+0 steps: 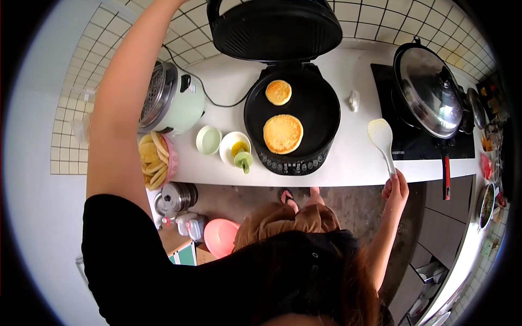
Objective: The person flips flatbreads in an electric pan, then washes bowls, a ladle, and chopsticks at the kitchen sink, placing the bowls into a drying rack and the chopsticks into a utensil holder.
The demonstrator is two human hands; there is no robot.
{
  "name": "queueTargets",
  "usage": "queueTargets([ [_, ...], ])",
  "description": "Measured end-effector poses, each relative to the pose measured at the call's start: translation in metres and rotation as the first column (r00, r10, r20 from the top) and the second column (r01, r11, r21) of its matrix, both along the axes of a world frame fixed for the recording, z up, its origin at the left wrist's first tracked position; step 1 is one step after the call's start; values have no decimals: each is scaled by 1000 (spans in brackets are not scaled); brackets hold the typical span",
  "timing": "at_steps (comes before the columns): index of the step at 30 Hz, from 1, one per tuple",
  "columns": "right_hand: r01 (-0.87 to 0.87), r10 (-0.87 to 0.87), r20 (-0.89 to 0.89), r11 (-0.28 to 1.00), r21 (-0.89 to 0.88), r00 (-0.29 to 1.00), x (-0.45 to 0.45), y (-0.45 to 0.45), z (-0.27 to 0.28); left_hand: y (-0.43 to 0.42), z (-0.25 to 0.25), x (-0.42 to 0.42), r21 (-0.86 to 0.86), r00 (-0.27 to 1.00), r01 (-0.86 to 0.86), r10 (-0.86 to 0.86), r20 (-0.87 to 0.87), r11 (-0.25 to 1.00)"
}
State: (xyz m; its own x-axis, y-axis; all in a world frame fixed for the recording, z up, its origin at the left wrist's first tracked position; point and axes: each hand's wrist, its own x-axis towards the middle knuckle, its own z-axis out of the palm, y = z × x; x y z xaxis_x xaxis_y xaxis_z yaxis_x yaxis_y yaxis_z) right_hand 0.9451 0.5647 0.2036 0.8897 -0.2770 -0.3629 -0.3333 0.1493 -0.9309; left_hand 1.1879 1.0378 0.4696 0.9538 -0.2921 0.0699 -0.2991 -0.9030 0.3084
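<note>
My right hand [396, 188] is closed round the handle of a pale slotted spatula [381, 136], held upright at the counter's front edge. My left arm reaches up past the top edge of the view, and the hand itself is out of sight. Two browned pancakes, a small one [278, 92] and a larger one [283, 134], lie on the black round griddle [321, 108]. The griddle's lid [277, 32] stands raised behind it.
Left of the griddle are a pale bowl [209, 140], a white bowl with yellow liquid and a green brush [244, 163], a rice cooker [185, 106] and a pink basket of flatbreads [155, 163]. At right, a lidded pan [429, 89] sits on a black cooktop [413, 149].
</note>
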Motion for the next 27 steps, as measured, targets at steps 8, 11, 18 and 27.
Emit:
queueTargets([
  [8,10,-13,-35,996,-83,999,-23,-7,-17,-72,-118,-221,83,959,174,-188,212,981],
  [11,17,-18,-107,1000,-5,994,-27,-6,-35,-94,-194,-271,7,973,97,-96,210,995],
  [18,-30,40,-99,994,101,994,-29,8,-96,-115,-294,-307,-43,984,29,-21,176,999],
  [27,-63,87,-168,988,143,982,-7,51,-157,-117,-305,-314,-49,975,6,5,223,999],
])
